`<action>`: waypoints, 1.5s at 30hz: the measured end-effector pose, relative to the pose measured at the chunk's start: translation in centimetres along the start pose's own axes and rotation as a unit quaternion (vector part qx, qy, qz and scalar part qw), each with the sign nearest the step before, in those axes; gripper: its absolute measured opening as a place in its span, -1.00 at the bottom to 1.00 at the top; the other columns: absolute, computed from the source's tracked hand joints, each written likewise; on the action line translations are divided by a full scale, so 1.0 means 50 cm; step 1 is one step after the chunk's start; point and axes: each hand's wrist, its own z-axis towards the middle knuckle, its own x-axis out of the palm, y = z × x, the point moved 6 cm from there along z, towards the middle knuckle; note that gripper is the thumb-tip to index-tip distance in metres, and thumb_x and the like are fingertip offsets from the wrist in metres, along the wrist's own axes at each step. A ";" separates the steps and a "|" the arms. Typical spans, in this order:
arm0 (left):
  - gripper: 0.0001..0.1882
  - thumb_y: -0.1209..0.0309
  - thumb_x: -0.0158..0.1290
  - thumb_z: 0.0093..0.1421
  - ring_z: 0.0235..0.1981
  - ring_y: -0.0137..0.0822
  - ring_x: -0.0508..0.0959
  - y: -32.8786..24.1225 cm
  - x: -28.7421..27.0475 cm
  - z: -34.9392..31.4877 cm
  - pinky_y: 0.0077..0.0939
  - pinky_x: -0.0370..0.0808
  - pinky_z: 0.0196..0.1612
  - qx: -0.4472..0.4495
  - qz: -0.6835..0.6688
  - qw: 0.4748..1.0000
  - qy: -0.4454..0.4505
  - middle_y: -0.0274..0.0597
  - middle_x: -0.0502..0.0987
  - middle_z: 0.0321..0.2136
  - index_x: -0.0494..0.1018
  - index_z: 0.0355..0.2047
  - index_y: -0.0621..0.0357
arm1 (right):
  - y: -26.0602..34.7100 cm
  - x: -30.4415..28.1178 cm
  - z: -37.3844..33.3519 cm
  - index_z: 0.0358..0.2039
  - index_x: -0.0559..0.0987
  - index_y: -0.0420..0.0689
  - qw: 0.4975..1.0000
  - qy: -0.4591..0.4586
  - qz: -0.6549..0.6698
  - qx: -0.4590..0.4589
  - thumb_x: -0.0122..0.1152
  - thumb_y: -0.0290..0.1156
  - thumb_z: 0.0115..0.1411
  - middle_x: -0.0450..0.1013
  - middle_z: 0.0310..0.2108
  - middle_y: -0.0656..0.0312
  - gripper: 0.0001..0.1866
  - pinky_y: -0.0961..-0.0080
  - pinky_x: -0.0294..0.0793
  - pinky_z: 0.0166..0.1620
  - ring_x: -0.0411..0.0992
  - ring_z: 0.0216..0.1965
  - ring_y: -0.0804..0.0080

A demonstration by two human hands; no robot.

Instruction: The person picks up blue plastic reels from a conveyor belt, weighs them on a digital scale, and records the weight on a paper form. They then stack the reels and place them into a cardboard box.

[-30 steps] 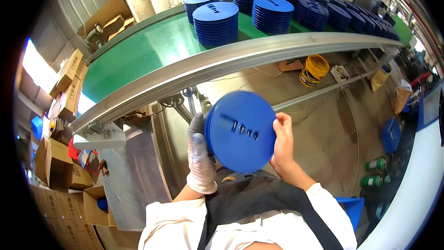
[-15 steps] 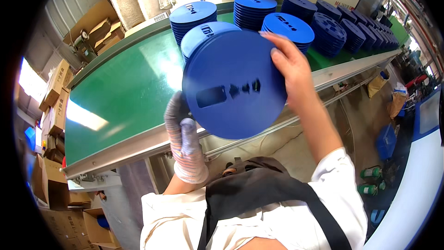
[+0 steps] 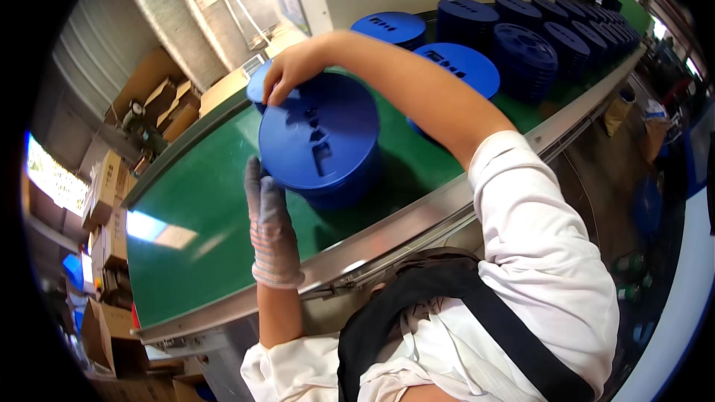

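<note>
A blue plastic reel disc (image 3: 346, 119) with a rectangular slot and small cutouts lies on top of a stack of blue discs (image 3: 339, 192) on the green belt (image 3: 201, 201). My bare right hand (image 3: 296, 67) reaches across, its fingers curled over the disc's far-left rim. In a striped grey glove, my left hand (image 3: 272, 227) stands at the near-left side of the stack. Its fingers stretch upward, fingertips at the disc's edge. Another blue stack (image 3: 256, 85) is partly hidden behind my right hand.
More stacks of blue discs (image 3: 465, 18) run in rows along the belt to the right; one (image 3: 469, 67) sits beside my right forearm. A metal rail (image 3: 439, 212) edges the near side. Cardboard boxes (image 3: 112, 335) are piled at the left.
The blue disc has moved left and turned, from being held in front of me to lying on the stack. My right hand has swung to its far-left rim. The view has shifted.
</note>
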 end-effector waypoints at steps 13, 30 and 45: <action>-0.35 -0.02 -0.29 0.30 0.23 -0.09 0.13 0.091 -0.064 0.116 -0.25 0.01 0.28 -0.220 -0.143 0.961 -0.083 -0.06 0.15 0.22 0.03 0.25 0.16 | -0.005 0.145 -0.338 0.30 -0.01 -0.10 0.785 -0.400 0.450 0.145 -0.04 0.30 0.12 -0.11 0.32 -0.03 -0.06 0.15 -0.21 0.30 -0.21 0.35 0.12; -0.37 -0.11 -0.26 0.26 0.10 -0.20 0.34 -0.050 0.150 0.131 -0.24 0.24 0.19 -0.139 -0.248 0.956 0.072 -0.14 0.37 0.06 0.26 0.13 0.11 | 0.059 0.132 -0.379 0.23 0.19 -0.07 0.663 -0.402 0.628 0.056 -0.44 0.33 0.21 0.15 0.23 0.15 -0.17 0.31 -0.07 0.29 0.04 0.27 0.31; -0.37 -0.09 -0.48 0.30 0.26 -0.17 0.10 -0.024 0.514 0.277 -0.08 -0.09 0.28 -0.208 -0.186 0.927 0.249 -0.21 0.14 0.24 0.08 0.24 -0.03 | -0.042 -0.082 -0.645 0.26 0.14 -0.07 0.724 -0.427 0.523 0.140 -0.72 0.22 0.27 0.15 0.24 0.20 -0.21 0.21 0.03 0.27 0.08 0.27 0.21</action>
